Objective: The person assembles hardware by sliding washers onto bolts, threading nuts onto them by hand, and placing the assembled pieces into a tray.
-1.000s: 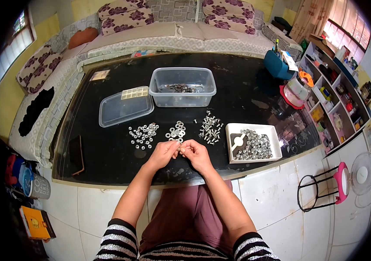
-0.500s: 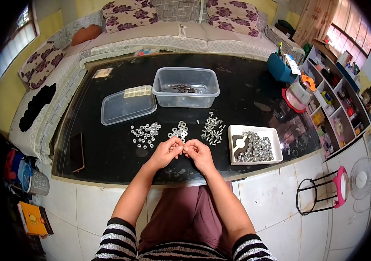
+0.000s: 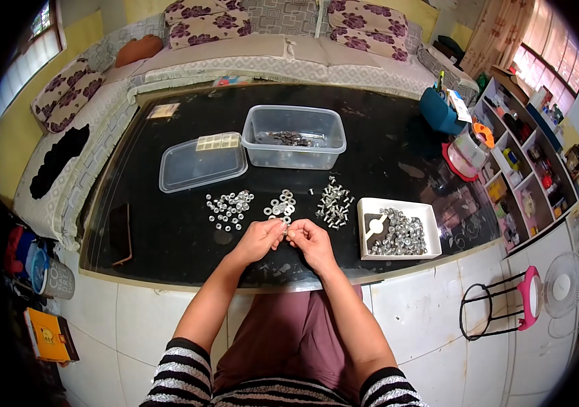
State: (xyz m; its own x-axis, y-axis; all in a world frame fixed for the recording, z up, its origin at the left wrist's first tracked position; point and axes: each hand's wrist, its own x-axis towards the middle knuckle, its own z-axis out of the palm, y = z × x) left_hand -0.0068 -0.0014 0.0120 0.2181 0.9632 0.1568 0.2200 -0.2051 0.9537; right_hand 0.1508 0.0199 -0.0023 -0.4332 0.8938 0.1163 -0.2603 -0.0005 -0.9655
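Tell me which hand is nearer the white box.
Right: the right hand is left of the white box, not touching it; the left hand is farther left.

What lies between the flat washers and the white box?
In the head view, the pile of silver bolts, with one loose bolt beside it on the side of the washers; the right hand is nearer the person.

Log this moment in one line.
left hand, right hand: close together, held item unclear; beyond: silver ring-shaped metal washers; right: white rectangular box, silver metal parts inside
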